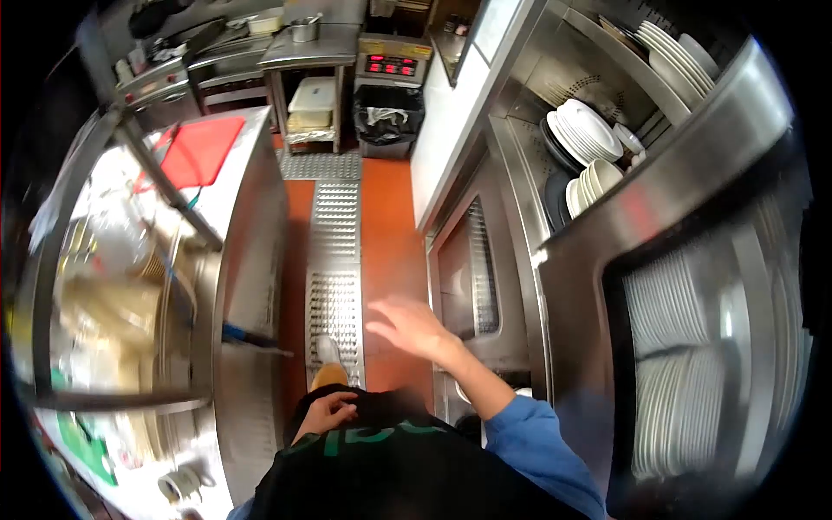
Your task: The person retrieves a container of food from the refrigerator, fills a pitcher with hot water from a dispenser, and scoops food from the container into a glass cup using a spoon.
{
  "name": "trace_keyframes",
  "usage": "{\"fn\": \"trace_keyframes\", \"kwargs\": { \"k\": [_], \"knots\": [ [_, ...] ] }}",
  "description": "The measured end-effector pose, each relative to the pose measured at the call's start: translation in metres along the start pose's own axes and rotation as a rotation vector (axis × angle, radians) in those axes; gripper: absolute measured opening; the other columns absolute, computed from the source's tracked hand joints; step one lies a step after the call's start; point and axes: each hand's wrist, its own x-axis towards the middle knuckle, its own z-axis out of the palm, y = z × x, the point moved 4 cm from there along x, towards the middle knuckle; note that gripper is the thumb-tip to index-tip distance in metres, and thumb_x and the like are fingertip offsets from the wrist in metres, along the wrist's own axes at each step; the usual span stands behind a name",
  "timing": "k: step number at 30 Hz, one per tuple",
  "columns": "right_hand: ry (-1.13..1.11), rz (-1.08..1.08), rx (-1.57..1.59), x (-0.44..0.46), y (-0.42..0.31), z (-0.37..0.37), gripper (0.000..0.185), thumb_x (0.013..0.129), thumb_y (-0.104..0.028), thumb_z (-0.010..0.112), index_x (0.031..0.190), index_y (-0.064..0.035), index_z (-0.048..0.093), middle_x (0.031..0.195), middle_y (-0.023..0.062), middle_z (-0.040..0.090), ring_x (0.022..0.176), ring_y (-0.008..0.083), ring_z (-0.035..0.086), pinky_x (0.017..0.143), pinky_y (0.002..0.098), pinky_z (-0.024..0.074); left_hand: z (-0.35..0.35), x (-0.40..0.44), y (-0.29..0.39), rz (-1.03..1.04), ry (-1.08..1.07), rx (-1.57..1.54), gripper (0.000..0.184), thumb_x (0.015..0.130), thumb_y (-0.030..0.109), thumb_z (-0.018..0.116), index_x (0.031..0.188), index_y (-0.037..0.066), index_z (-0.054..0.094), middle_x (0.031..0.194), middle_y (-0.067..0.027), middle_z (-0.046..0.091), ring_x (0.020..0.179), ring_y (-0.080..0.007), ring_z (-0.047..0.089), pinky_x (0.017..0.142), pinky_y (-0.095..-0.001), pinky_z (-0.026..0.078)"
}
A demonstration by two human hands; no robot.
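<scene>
My right hand point(409, 328) reaches forward over the orange floor, its fingers apart and holding nothing. It is nearest to the steel cabinet door point(468, 277) on the right, with a gap between them. My left hand point(329, 412) is low in front of the black apron point(364, 459), with its fingers loosely bent and nothing visible in them. Below the hands, one shoe point(328, 349) stands on the metal floor grating point(335, 299).
At the right, an open steel door point(572, 286) stands beside shelves of stacked white plates point(585, 130). A steel counter point(251, 208) with a red board point(204, 152) runs along the left. Ahead are a black-lined bin point(388, 113) and a steel table point(312, 48).
</scene>
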Motion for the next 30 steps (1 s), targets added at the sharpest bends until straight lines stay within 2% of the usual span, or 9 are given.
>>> {"fn": "trace_keyframes", "kwargs": {
  "k": [5,14,15,18,20,22,24,27,30],
  "knots": [
    [0.435,0.032,-0.033,0.097,0.045,-0.09,0.028,0.084,-0.023,0.064,0.106,-0.0048,0.06,0.099,0.0131,0.062,0.092,0.0323,0.06,0.079,0.0392,0.049,-0.071,0.14,0.054,0.058,-0.15,-0.144,0.032,0.092,0.012,0.057,0.12,-0.004,0.054,0.085,-0.0082,0.065,0.078,-0.0122,0.06,0.07,-0.0255,0.048],
    [0.682,0.548,-0.012,0.108,0.115,-0.159,0.027,0.085,-0.024,0.064,0.105,-0.0051,0.064,0.098,0.0126,0.066,0.09,0.0292,0.063,0.079,0.037,0.0502,-0.123,0.336,0.23,0.186,-0.378,0.048,0.032,0.092,0.014,0.057,0.119,-0.003,0.056,0.083,-0.0067,0.066,0.077,-0.0123,0.061,0.074,-0.0269,0.048],
    [0.712,0.56,0.013,0.109,0.126,-0.161,0.027,0.086,-0.024,0.063,0.105,-0.0053,0.065,0.098,0.0129,0.066,0.089,0.0295,0.064,0.078,0.0369,0.0504,-0.124,0.357,0.232,0.203,-0.358,0.165,0.031,0.092,0.015,0.058,0.117,-0.003,0.057,0.085,-0.0069,0.066,0.077,-0.0127,0.061,0.074,-0.0276,0.048],
    [0.842,0.52,-0.036,0.128,0.154,-0.184,0.018,0.081,-0.016,0.069,0.094,-0.0043,0.068,0.088,0.0123,0.068,0.078,0.0263,0.066,0.069,0.034,0.0523,-0.113,0.403,0.237,0.139,-0.448,0.064,0.032,0.092,0.013,0.058,0.12,-0.003,0.056,0.088,-0.0078,0.065,0.081,-0.0129,0.061,0.075,-0.027,0.049],
    [0.83,0.55,-0.095,0.145,0.176,-0.198,0.017,0.081,-0.015,0.069,0.093,-0.0043,0.068,0.086,0.0114,0.068,0.076,0.0249,0.066,0.068,0.0327,0.0525,-0.106,0.418,0.245,0.008,-0.467,0.109,0.031,0.092,0.013,0.058,0.118,-0.004,0.056,0.088,-0.0082,0.066,0.081,-0.0133,0.061,0.073,-0.0269,0.049],
    [0.901,0.509,-0.048,0.165,0.191,-0.214,0.018,0.081,-0.017,0.069,0.095,-0.0058,0.068,0.086,0.01,0.068,0.074,0.0248,0.066,0.066,0.0317,0.0521,-0.105,0.431,0.263,-0.067,-0.647,0.169,0.031,0.092,0.014,0.059,0.118,-0.003,0.056,0.087,-0.0085,0.066,0.08,-0.0124,0.061,0.074,-0.0262,0.049],
    [0.959,0.421,-0.061,0.189,0.203,-0.227,0.017,0.081,-0.018,0.069,0.094,-0.0075,0.068,0.084,0.0086,0.068,0.072,0.0246,0.065,0.063,0.0317,0.0512,-0.113,0.466,0.248,0.025,-0.705,0.166,0.031,0.091,0.014,0.061,0.117,-0.002,0.057,0.086,-0.0081,0.066,0.079,-0.0116,0.061,0.074,-0.0257,0.049],
    [0.906,0.385,-0.193,0.22,0.214,-0.242,0.016,0.081,-0.02,0.069,0.092,-0.0086,0.067,0.081,0.0075,0.067,0.07,0.0246,0.064,0.061,0.0325,0.0501,-0.119,0.497,0.26,-0.05,-0.732,0.194,0.034,0.091,0.014,0.062,0.121,-0.001,0.056,0.086,-0.0047,0.067,0.079,-0.0084,0.06,0.071,-0.0212,0.046],
    [0.896,0.473,-0.12,0.226,0.228,-0.245,0.016,0.082,-0.022,0.067,0.092,-0.0089,0.067,0.081,0.0079,0.066,0.07,0.0262,0.063,0.061,0.0343,0.0497,-0.117,0.531,0.269,0.059,-0.887,0.274,0.035,0.091,0.014,0.062,0.123,0.002,0.055,0.091,-0.0041,0.067,0.082,-0.0076,0.058,0.072,-0.0216,0.046]
  ]
}}
